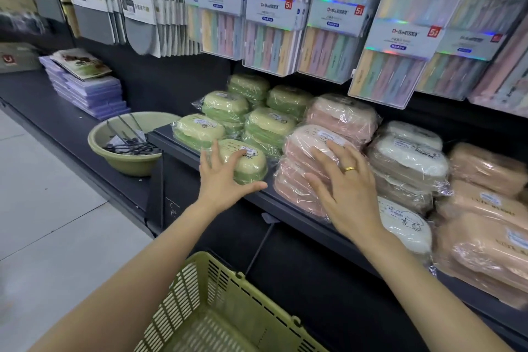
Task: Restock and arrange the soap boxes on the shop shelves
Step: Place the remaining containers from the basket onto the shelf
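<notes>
Wrapped soap boxes fill a dark shelf [288,208]: green ones at the left, then pink, white and tan stacks to the right. My left hand [220,180] is spread, fingers apart, against the front green soap box [251,164] at the shelf's front edge, touching its near side without closing around it. My right hand [345,188], with a gold ring, lies flat and open on the front pink soap box stack [300,151]. White soap boxes [408,157] and tan soap boxes [485,208] stand further right.
A green plastic basket [217,311] sits below my arms, close to me. A green basin [123,148] with metal hooks rests on the lower ledge at left, purple packs [91,91] behind it. Toothbrush packs [328,31] hang just above the soap boxes.
</notes>
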